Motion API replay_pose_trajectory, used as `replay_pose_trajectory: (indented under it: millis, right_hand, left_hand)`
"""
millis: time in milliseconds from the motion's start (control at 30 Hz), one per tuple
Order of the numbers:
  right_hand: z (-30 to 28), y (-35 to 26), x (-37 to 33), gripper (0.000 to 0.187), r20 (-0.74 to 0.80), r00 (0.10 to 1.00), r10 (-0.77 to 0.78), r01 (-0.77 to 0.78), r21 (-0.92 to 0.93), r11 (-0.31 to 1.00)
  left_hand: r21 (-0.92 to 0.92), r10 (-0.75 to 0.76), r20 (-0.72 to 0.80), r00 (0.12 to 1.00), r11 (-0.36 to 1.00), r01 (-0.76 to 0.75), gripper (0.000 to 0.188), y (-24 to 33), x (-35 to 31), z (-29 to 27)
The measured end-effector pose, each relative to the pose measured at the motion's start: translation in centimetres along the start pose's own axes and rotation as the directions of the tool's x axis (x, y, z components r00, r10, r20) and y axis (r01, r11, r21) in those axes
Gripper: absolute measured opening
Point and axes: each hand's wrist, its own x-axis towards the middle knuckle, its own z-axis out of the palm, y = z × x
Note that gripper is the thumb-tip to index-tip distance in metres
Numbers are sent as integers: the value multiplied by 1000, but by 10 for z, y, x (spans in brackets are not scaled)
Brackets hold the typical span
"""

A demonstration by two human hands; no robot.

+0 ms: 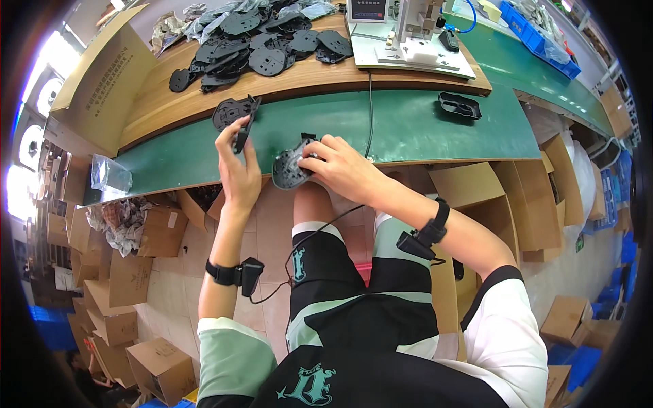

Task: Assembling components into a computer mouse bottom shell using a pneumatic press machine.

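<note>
My left hand (238,163) is raised over the green tabletop (394,129), its fingers and thumb closed on a thin black plastic part (251,122) held on edge. Right behind it is a round black plastic disc (228,111); whether it is joined to the held part I cannot tell. At the table's front edge my right hand (338,164) grips a round black plastic housing (291,167), tilted with its ribbed inner side showing. A small black tab sticks up from its far side. My right fingertips cover part of this housing.
Many flat black discs (266,60) are heaped on a wooden board (156,102). A white bench press (416,51) stands at the back right. Nearer lies a black compartmented tray (460,107). A cable (371,115) crosses the table. Cardboard boxes (102,81) flank it.
</note>
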Motion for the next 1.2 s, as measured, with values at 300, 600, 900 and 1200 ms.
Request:
replay_pose_trajectory:
  millis: [300,600,900,1200]
  right_hand:
    - [-118,-33,-23,16,-139,934,329,-173,627,759]
    - [-206,75,-64,26,-415,446,793,-510,611,606]
    - [-204,106,-63,15,-383,535,753,-555,513,655]
    - [-178,163,-52,33,-493,840,224,-413,-315,854]
  left_hand:
    - [-25,-26,86,996,999,28,31,9,0,49]
    - [81,-76,80,994,994,69,31,10,1,55]
    - [78,-138,145,980,989,128,32,12,4,51]
    - [90,-95,119,988,992,85,31,12,0,51]
